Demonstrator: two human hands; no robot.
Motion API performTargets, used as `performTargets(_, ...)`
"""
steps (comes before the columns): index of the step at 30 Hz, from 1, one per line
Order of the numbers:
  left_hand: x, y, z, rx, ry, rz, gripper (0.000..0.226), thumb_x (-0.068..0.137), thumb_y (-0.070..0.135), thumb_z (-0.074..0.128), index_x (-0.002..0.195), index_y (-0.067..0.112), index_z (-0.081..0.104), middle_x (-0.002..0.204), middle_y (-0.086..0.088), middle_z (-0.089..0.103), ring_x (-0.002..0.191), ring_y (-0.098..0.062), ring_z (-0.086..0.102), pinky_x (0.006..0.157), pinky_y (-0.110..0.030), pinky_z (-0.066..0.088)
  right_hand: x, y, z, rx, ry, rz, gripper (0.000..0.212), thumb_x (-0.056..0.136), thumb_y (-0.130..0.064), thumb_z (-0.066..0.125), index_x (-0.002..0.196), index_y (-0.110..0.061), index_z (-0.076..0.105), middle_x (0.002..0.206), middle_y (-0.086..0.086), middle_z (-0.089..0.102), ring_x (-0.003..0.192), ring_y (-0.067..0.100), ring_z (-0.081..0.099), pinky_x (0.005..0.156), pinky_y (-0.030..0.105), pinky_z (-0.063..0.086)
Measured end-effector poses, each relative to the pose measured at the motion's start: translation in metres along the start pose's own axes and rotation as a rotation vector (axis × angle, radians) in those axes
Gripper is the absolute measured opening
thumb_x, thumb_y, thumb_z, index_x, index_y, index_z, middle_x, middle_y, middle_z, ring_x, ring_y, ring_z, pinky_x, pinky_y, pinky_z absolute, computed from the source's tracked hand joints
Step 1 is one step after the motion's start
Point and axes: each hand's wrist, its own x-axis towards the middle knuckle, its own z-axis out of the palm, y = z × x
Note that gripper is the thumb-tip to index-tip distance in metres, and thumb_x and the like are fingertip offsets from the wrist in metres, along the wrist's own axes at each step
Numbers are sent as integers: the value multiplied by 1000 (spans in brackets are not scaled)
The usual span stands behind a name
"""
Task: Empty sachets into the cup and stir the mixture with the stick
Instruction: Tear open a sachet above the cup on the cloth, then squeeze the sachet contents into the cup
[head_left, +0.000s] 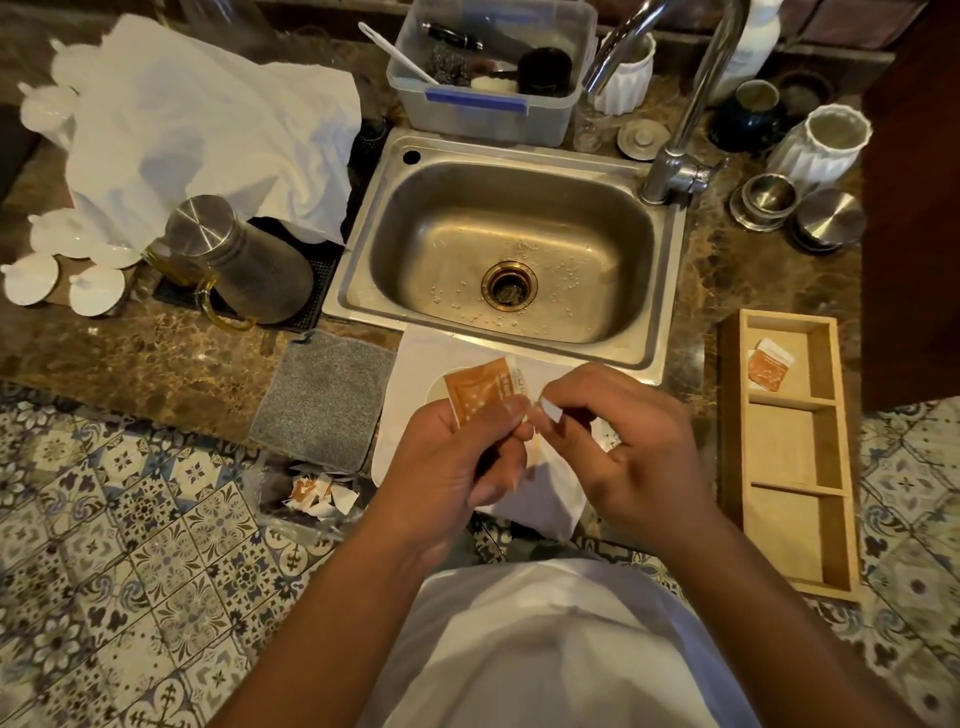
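Landmark: stainless steel sink (363, 244). Front-left of it, a pile of torn orange-and-white wrappers (317, 493) at the counter edge suggested several were already emptied. In front of it, left hand (457, 467) pinched an orange-and-white paper sachet (480, 391); right hand (628, 447) pinched its white end, apparently mid-tear. Rim of a pale cup (436, 387) showed under the sachet (contents hidden, stick not visible). Right of the sink, a wooden three-compartment tray (789, 447) held one more sachet (770, 364). Stirring not started. Open room: only the white mat (415, 364); counter edge close under the hands.
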Motion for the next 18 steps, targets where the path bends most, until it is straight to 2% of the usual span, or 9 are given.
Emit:
performTargets(3,1,-4,4,-51,22,0,28,92,22,67,67,7,66,42,-8,43,29,-6,29,39,-15,32,-3,4,1,-61,33,3,7,92,-6,68,87,-3,71,74,-1,62,64,15,52,61,31,44)
performTargets(6,0,-4,9,-63,29,5,26,88,23,62,66,9,65,41,-7,43,29,-6,28,39,-16,31,-7,2,1,-8,50,78,14,96,-17,64,89,-7,70,69,3,62,61,16,55,58,25,45)
performTargets(8,-1,-3,11,-49,11,8,25,88,24,62,67,10,67,41,-5,45,30,-6,28,40,-18,26,-9,-4,3,134,49,201,17,95,-25,62,86,-12,68,69,-2,62,61,12,55,59,17,43)
performTargets(10,-1,-2,12,-29,-15,12,24,88,24,63,69,10,68,43,-6,46,31,-6,29,41,-18,26,-7,-6,2,376,109,400,18,93,-27,64,82,-14,64,66,-4,61,57,10,54,57,21,44)
performTargets(12,0,-2,10,-22,-29,22,24,91,22,64,71,9,67,43,-7,45,31,-6,31,41,-15,32,-1,1,-7,518,255,515,20,97,-23,63,81,-10,61,64,-4,60,52,12,50,50,27,43)
performTargets(14,1,-1,6,-27,-36,21,25,94,22,63,72,9,67,43,-6,45,31,-6,32,41,-15,34,5,9,-21,478,317,529,21,100,-20,59,82,-10,59,64,-2,61,51,14,50,47,31,43)
performTargets(18,0,-1,-4,-63,-93,16,34,101,32,54,74,13,63,47,-1,50,34,-7,34,42,-18,30,6,16,-36,340,183,499,19,93,-20,66,77,-13,62,59,-4,63,50,14,53,50,30,48)
